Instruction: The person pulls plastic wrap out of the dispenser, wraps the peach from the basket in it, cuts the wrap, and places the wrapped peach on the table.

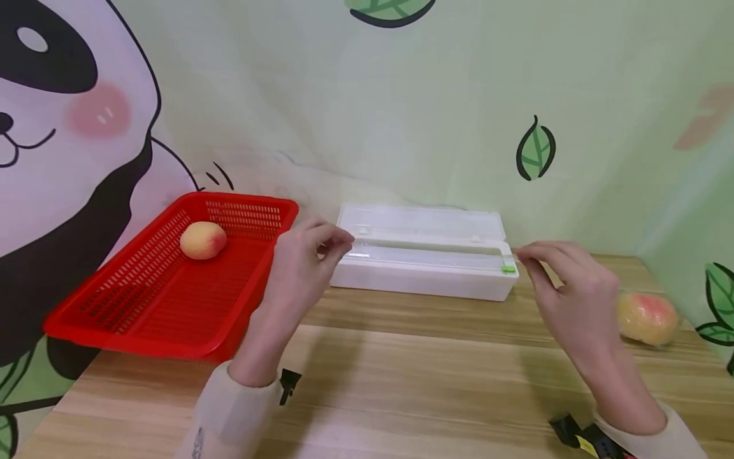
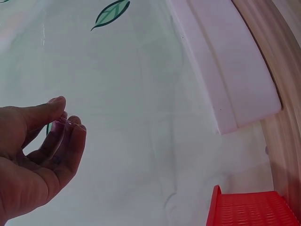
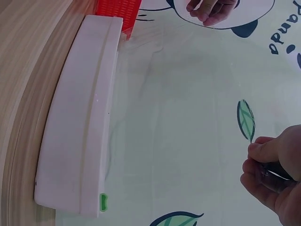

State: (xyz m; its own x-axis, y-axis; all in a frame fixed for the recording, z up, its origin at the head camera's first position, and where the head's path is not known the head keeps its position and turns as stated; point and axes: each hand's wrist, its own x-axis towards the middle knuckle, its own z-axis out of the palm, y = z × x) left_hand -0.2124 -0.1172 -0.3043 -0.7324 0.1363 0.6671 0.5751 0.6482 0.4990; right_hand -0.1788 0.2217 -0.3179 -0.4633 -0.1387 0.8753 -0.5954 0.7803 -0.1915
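Observation:
My left hand [image 1: 301, 271] is raised in front of the left end of a white cling film dispenser [image 1: 421, 282]. Thumb and fingertips pinch thin clear cling film [image 2: 70, 123], which shows as a faint glint in the left wrist view. At the dispenser's other end my right hand [image 1: 579, 303] pinches too, with a shiny bit of film [image 3: 273, 174] by its fingers. Any sheet between the hands is too transparent to trace. The dispenser's lid [image 1: 421, 220] stands raised at the back, and a green slide cutter [image 1: 508, 269] sits at its right end.
To the left stands a red plastic basket [image 1: 137, 347] with one peach [image 1: 202, 241] in it. Another peach [image 1: 648, 317], shiny as if wrapped in film, lies on the wooden table [image 1: 401, 389] beyond my right hand. A printed cloth [image 1: 401, 127] hangs close behind the dispenser.

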